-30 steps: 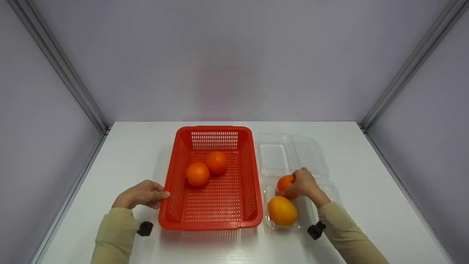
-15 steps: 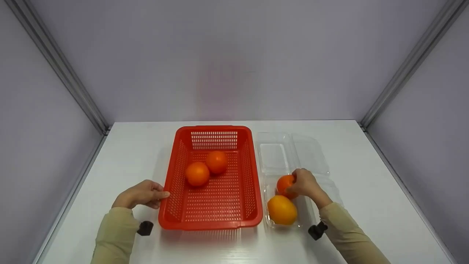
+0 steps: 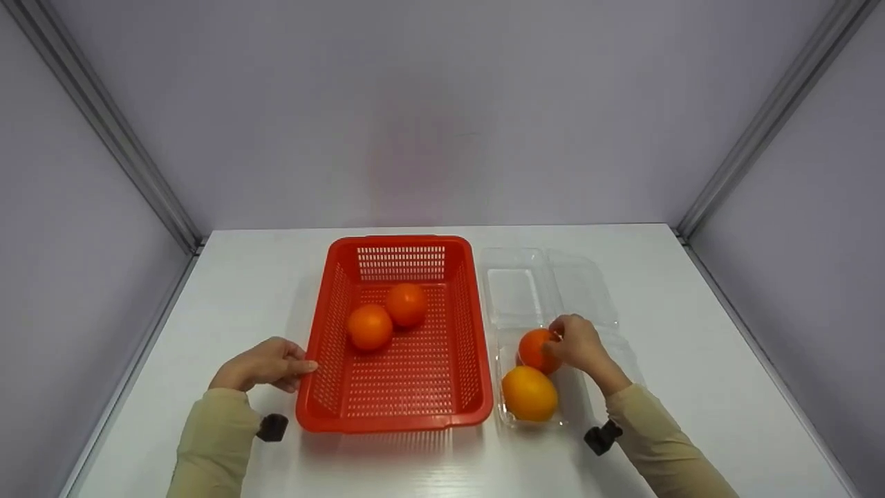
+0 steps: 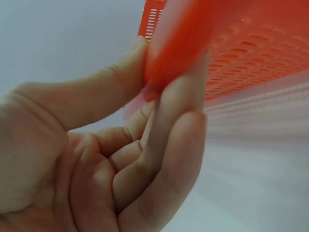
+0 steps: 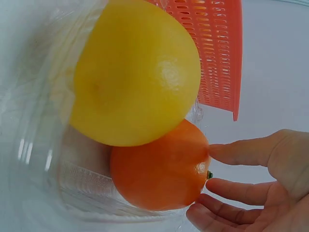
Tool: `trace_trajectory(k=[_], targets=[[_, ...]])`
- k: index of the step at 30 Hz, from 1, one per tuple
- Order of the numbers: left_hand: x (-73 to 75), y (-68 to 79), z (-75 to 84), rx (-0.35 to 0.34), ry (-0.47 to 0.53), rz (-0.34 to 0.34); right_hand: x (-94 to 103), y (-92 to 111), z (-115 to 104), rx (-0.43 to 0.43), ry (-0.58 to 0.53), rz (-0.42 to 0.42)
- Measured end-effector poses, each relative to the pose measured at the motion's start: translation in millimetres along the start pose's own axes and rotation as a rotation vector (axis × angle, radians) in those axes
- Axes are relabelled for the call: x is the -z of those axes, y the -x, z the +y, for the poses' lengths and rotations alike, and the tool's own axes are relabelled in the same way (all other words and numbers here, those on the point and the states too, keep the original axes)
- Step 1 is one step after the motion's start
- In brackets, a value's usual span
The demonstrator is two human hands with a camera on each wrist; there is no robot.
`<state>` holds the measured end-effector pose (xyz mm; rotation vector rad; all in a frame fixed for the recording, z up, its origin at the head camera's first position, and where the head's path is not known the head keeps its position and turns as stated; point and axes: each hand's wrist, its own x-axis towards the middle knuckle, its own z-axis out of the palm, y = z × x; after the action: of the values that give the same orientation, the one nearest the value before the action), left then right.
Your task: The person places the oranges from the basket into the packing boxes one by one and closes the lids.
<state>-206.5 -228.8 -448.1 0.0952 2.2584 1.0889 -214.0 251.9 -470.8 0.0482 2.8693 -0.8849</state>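
Observation:
My left hand (image 3: 266, 363) pinches the left rim of a red plastic basket (image 3: 394, 422) between thumb and fingers; the left wrist view shows the thumb on one side of the rim. Two oranges (image 3: 370, 328) lie touching in the basket. To its right, a lidded clear plastic box (image 3: 575, 401) holds a third orange (image 5: 159, 166) and a larger yellow-orange round fruit (image 5: 140, 72), side by side and touching. My right hand (image 3: 582, 346) is at that orange's stem end, its thumb and fairly straight fingertips lightly touching or just beside the skin, not wrapped round it.
Behind the filled box lies another clear box (image 3: 513, 287) with its lid (image 3: 584, 290) folded open to the right. Everything stands on a white table (image 3: 691, 387). Pale walls (image 3: 442, 104) enclose the back and both sides.
The right hand has loosened and drawn slightly back from the orange, showing more of it. The left hand stays on the basket rim. The whole view has shifted a little.

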Motion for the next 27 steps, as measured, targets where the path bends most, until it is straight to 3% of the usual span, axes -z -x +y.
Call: trace_trajectory(k=[6, 12, 19, 27], targets=[[-1.5, 2.4, 3.7, -0.006, -0.003, 0.021, 5.8, 3, 4, 0.004, -0.020, 0.021], [-2.8, 4.9, 5.6, 0.006, 0.002, 0.036, 9.5, 8, 15, 0.038, -0.039, 0.099], [-4.7, 3.2, 4.7, -0.026, -0.001, 0.048, 20.7, 10, 49, 0.070, -0.014, 0.158], [-6.5, 6.9, 7.9, -0.007, 0.002, 0.052, 34.3, 12, 82, 0.028, 0.017, 0.135]])
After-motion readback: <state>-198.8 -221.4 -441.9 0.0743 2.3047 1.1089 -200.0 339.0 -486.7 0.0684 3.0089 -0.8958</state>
